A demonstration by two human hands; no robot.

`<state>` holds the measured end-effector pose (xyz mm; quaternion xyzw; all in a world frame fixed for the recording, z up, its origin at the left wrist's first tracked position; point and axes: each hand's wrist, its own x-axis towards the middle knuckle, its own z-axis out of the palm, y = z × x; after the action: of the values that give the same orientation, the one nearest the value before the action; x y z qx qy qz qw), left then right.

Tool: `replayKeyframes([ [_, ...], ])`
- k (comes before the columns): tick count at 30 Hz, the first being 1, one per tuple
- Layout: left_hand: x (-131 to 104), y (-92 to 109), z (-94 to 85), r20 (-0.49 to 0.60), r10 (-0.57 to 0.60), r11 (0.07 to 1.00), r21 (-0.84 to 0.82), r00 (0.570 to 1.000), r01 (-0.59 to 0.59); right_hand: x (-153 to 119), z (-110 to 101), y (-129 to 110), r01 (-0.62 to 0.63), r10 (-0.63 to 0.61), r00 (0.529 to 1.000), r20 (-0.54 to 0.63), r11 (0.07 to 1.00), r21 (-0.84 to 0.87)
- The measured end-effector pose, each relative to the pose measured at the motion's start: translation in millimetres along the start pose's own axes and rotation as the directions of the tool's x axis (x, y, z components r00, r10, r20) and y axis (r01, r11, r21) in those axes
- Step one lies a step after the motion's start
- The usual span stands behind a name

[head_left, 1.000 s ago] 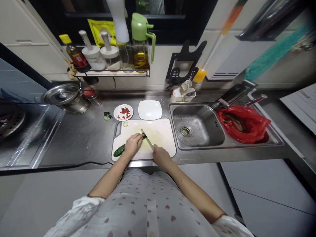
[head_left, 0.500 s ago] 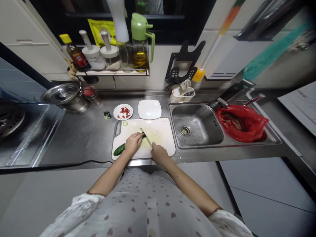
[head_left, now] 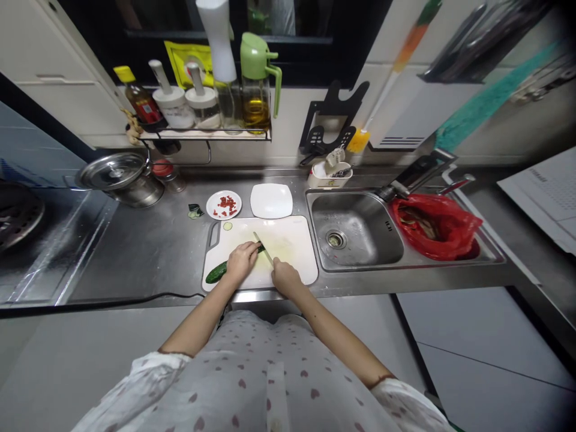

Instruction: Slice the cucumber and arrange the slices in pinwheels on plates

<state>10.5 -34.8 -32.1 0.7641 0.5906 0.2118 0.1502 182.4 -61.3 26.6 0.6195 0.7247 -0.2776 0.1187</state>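
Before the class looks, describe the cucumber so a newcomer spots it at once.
Find the steel sink, then the white cutting board just left of it. The cucumber lies slantwise there, partly under the left hand. Its long, dark green body sets it apart from the pale round slice near the board's far edge.

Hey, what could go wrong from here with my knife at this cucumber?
Two risks, perhaps. The knife in your right grip has its blade close to the fingertips of your left grip, so a slip might nick them. Also, the cucumber is rounded and lies on a flat cutting board, so it could roll if your left grip loosens.
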Motion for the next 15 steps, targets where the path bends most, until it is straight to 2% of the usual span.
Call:
replayKeyframes([
  [9,0.1,-1.5,1.5,-0.010,0.006,1.000,-0.015,1.000,-0.006,0.6,-6.2,-4.2,-0.022,0.021,0.999,0.031,1.000,0.019],
  [15,0.3,-2.0,3.0,-0.015,0.003,1.000,-0.017,1.000,-0.003,-1.2,-3.1,-2.8,-0.006,0.006,1.000,0.008,1.000,0.026],
])
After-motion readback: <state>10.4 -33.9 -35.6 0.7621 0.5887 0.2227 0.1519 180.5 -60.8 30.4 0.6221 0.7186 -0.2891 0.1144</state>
